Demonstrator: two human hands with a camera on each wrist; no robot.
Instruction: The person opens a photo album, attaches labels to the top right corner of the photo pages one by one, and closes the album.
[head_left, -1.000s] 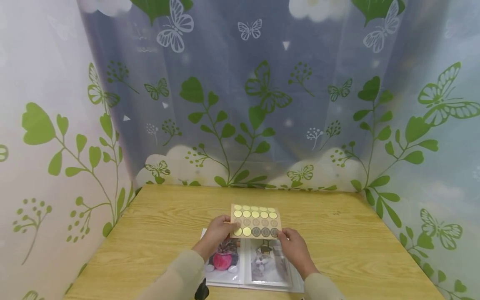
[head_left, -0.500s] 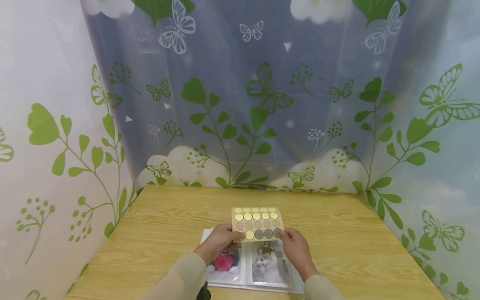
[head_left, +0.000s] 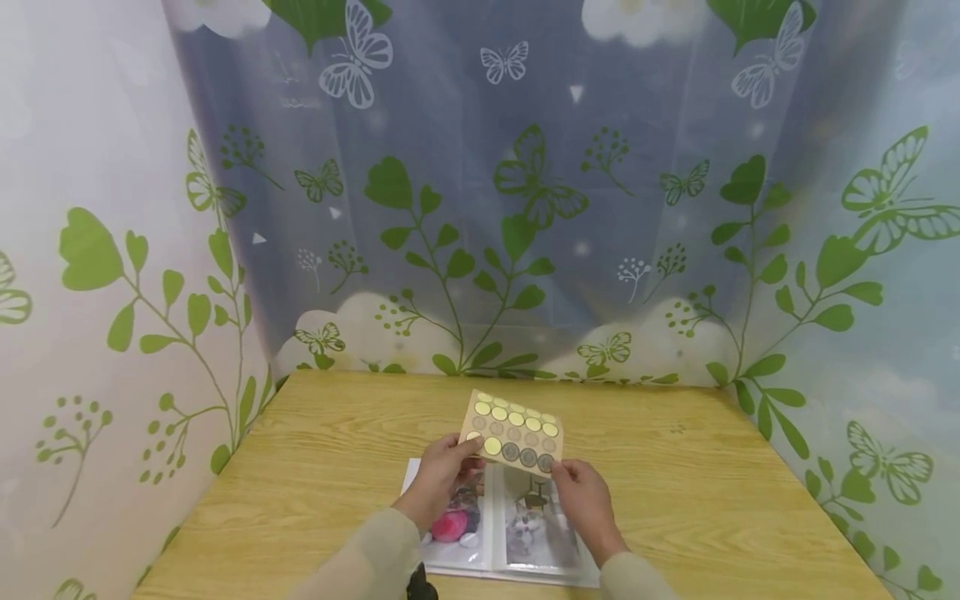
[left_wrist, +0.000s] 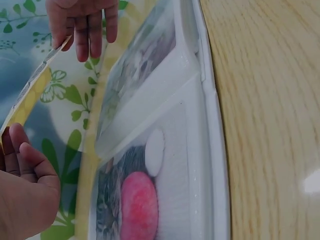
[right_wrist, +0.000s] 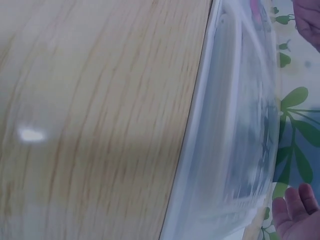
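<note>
A thin tan sheet (head_left: 514, 435) bears rows of round coin-like discs, some yellow, some pale, and dark grey ones at the lower right. My left hand (head_left: 442, 471) pinches its lower left corner, thumb on the front. At the lower right corner my right hand (head_left: 588, 504) pinches it too. In the left wrist view the sheet (left_wrist: 30, 90) shows nearly edge-on between both hands. Held up and tilted, it hangs over an open white photo album (head_left: 491, 533). A picture with a pink round shape (left_wrist: 139, 207) fills the album's left page; a greyish picture (head_left: 536, 533) is on the right.
The album lies on a wood-grain table (head_left: 675, 483), near its front edge. Behind the table hangs a blue-grey curtain (head_left: 450, 250) printed with leaves and butterflies. Similar printed cloth (head_left: 885, 333) closes off the sides.
The sheet has turned clockwise, its left side rising and its right side dropping. My left hand has gone up slightly, and my right hand has shifted a little left. The album stays put.
</note>
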